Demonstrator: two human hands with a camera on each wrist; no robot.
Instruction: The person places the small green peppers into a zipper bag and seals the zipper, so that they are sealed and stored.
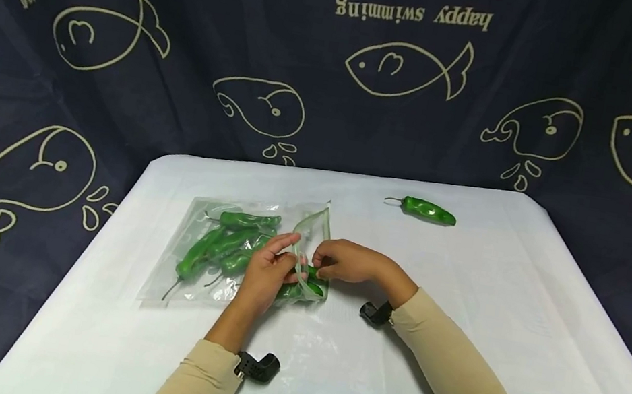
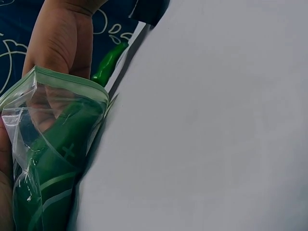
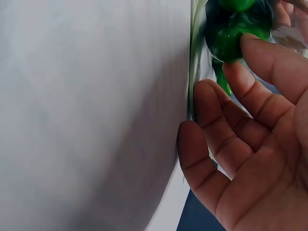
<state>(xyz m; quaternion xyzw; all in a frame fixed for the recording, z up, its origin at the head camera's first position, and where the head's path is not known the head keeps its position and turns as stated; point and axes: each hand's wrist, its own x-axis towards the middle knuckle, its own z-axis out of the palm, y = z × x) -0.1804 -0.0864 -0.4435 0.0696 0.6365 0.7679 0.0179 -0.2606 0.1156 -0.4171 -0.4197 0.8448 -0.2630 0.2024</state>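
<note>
A clear zip bag (image 1: pixel 159 279) lies on the table with several green peppers (image 1: pixel 239 240) inside, its mouth facing right. My left hand (image 1: pixel 262 277) grips the bag's upper layer by the opening, thumb bent toward the fingers. At the mouth, my right hand (image 1: pixel 350 261) has its fingertips on the end of a green pepper (image 3: pixel 226 44). In the right wrist view, the thumb and index finger pinch that end, while the other fingers curve beside the bag's edge. Through the plastic in the left wrist view, right-hand fingertips (image 2: pixel 45 115) show within the opening.
Another green pepper (image 1: pixel 429 211) lies by itself near the table's far edge, right of the bag. The white-covered table (image 1: pixel 465 267) meets a dark cloth (image 1: pixel 295 10) printed with fish and whales. Each wrist wears a black camera (image 1: pixel 260 367).
</note>
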